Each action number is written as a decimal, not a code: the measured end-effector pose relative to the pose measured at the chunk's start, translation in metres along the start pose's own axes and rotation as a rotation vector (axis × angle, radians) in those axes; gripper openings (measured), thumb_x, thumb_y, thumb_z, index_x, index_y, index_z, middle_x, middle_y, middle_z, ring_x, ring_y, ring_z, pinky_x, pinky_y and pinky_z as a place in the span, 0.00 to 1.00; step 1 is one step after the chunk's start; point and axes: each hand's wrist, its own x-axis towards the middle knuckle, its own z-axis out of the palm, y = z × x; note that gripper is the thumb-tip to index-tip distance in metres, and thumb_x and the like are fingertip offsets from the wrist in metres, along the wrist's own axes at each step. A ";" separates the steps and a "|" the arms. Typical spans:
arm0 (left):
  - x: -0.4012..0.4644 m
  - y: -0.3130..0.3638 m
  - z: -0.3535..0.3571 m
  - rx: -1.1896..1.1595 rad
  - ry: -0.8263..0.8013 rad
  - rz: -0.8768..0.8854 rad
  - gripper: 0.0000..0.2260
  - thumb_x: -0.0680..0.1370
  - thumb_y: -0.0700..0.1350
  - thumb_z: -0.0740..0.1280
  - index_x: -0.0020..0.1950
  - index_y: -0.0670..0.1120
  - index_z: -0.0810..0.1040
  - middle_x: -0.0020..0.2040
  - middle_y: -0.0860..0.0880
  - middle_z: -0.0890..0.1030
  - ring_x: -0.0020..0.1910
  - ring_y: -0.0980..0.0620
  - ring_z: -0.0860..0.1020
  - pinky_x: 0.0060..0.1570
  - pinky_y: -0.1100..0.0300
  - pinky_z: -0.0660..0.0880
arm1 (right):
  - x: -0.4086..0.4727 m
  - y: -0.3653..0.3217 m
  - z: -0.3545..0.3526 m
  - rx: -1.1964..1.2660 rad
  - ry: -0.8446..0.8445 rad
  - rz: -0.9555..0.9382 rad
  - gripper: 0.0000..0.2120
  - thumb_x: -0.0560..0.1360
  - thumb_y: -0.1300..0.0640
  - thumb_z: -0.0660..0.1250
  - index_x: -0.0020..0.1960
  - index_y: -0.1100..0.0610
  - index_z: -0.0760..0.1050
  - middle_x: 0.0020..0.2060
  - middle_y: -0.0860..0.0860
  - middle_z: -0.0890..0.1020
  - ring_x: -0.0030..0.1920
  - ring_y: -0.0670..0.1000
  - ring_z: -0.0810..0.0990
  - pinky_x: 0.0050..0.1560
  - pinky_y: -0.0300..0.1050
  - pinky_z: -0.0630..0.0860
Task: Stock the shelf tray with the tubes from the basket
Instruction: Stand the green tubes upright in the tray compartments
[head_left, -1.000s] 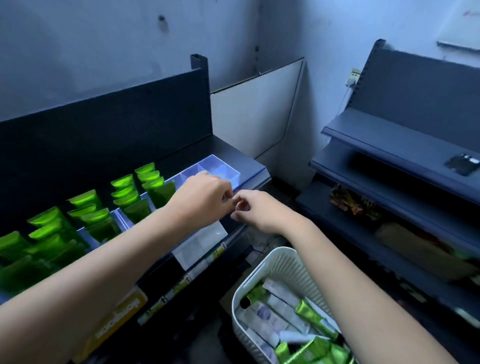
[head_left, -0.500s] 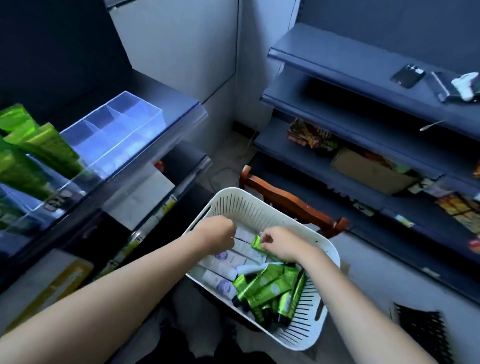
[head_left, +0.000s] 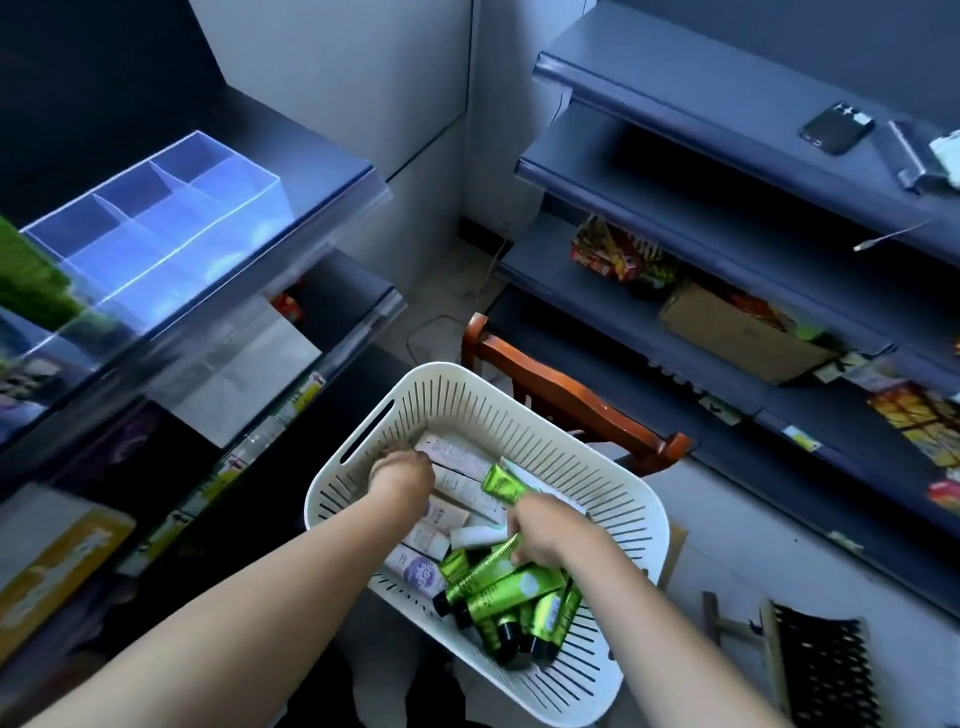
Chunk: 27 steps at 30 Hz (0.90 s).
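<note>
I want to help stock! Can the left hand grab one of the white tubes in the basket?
Probably yes. The left hand is already inside the white basket, right over the white tubes, and nothing covers them there; the green tubes are piled nearer the right hand.

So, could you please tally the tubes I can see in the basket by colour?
Green tubes: about 7
Pale tubes: about 6
Total: about 13; they overlap in the basket, so some may be hidden.

Grey walls, dark shelving (head_left: 727, 171) (dimly lit), wooden chair (head_left: 566, 395).
</note>
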 end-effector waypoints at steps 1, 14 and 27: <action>0.000 -0.002 0.001 -0.002 -0.019 0.011 0.22 0.86 0.43 0.57 0.77 0.33 0.63 0.75 0.29 0.66 0.72 0.32 0.71 0.58 0.46 0.77 | -0.001 0.000 -0.001 0.005 0.009 -0.016 0.19 0.73 0.50 0.80 0.61 0.52 0.82 0.57 0.54 0.81 0.58 0.57 0.80 0.53 0.47 0.75; -0.062 -0.062 -0.096 -0.639 0.004 0.080 0.05 0.72 0.48 0.71 0.45 0.48 0.79 0.42 0.51 0.82 0.41 0.54 0.81 0.38 0.60 0.78 | -0.048 -0.047 -0.119 0.065 0.241 -0.243 0.05 0.80 0.48 0.71 0.52 0.48 0.83 0.49 0.47 0.83 0.51 0.50 0.80 0.52 0.47 0.76; -0.231 -0.284 -0.246 -1.019 0.691 0.118 0.10 0.78 0.53 0.72 0.47 0.46 0.83 0.40 0.45 0.85 0.34 0.54 0.81 0.42 0.55 0.81 | -0.139 -0.216 -0.294 0.281 0.690 -0.737 0.04 0.79 0.52 0.73 0.48 0.43 0.85 0.46 0.41 0.84 0.49 0.44 0.82 0.53 0.41 0.77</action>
